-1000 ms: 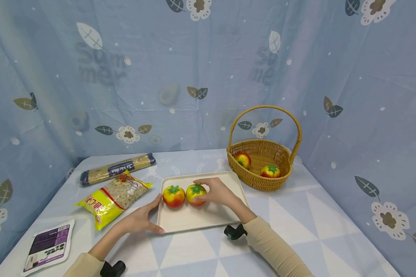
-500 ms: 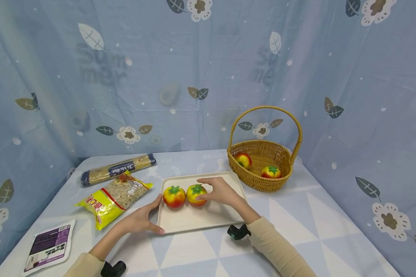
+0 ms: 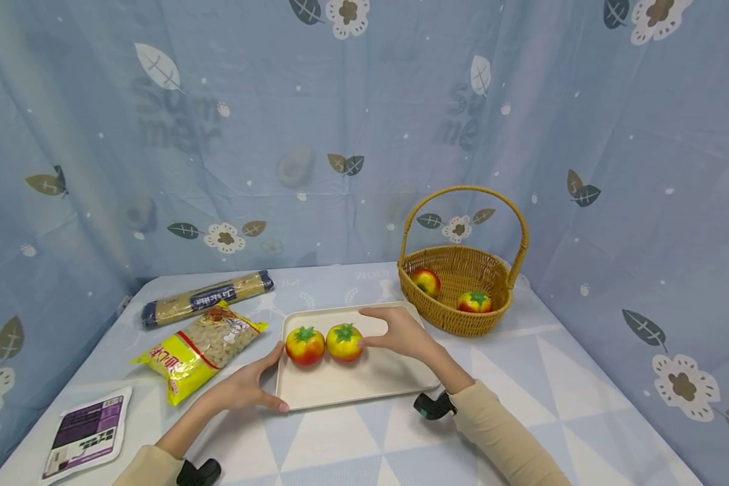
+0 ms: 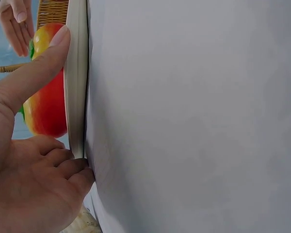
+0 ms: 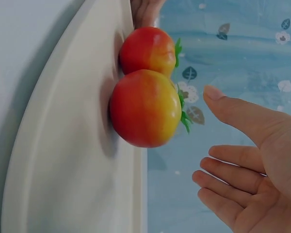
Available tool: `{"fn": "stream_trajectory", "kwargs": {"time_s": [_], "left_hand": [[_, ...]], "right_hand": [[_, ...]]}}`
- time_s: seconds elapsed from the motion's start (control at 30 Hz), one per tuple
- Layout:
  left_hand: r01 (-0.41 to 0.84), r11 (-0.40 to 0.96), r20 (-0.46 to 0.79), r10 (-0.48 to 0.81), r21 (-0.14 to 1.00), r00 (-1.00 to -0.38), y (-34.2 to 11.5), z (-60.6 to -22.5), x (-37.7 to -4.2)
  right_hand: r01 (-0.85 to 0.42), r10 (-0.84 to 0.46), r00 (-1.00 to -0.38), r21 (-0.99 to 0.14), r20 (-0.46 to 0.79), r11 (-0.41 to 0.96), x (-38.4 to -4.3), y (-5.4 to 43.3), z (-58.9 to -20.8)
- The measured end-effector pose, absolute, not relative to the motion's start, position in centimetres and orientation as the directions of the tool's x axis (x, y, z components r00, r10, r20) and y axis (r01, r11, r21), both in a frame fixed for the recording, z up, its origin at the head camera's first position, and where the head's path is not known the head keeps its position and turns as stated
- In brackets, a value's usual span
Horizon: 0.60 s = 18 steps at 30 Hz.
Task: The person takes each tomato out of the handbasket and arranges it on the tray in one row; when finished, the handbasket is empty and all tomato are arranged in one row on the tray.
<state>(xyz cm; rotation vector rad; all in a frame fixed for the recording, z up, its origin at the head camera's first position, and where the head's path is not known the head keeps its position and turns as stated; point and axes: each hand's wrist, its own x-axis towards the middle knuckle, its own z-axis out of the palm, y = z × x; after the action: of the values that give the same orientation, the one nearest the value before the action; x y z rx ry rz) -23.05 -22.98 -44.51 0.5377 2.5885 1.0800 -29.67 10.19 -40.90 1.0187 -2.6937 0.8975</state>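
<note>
Two red-and-yellow tomatoes with green star-shaped tops, a left tomato (image 3: pixel 305 346) and a right tomato (image 3: pixel 343 343), sit side by side on the cream tray (image 3: pixel 364 388). My left hand (image 3: pixel 246 386) holds the tray's near left corner, thumb at the front edge and fingers at the left side. In the left wrist view, its fingertips (image 4: pixel 82 177) bend against the tray's edge. My right hand (image 3: pixel 403 332) hovers over the tray's right half, fingers relaxed and nothing in it. The right wrist view shows a gap between its thumb (image 5: pixel 228 104) and the right tomato.
A wicker basket (image 3: pixel 446 317) with a tall handle stands behind the tray's right end, two more red-and-yellow fruits inside. To the left lie a pasta pack (image 3: pixel 206 297), a yellow snack bag (image 3: pixel 200 351) and a purple-and-white pouch (image 3: pixel 88 435). A patterned curtain (image 3: pixel 352 121) surrounds the table.
My right hand has let go of the right tomato and drawn away to the right. The left hand, tray and tomatoes have stayed in place.
</note>
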Motion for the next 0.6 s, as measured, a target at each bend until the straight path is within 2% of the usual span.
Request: {"fn": "stream_trajectory", "kwargs": {"time_s": [0.37,0.6], "left_hand": [[0.233,0.657,-0.104,0.431,0.717,-0.896,-23.1,-44.5,-23.0],[0.238,0.658,-0.104,0.436,0.714,-0.894,-23.1,-44.6,-23.1]], "right_hand": [[-0.647,-0.553,-0.759,-0.482,0.343,0.590,-29.4,12.3,-40.3],[-0.619,-0.524,-0.783,-0.489,0.334,0.614,-29.3,13.8,-39.8]]}}
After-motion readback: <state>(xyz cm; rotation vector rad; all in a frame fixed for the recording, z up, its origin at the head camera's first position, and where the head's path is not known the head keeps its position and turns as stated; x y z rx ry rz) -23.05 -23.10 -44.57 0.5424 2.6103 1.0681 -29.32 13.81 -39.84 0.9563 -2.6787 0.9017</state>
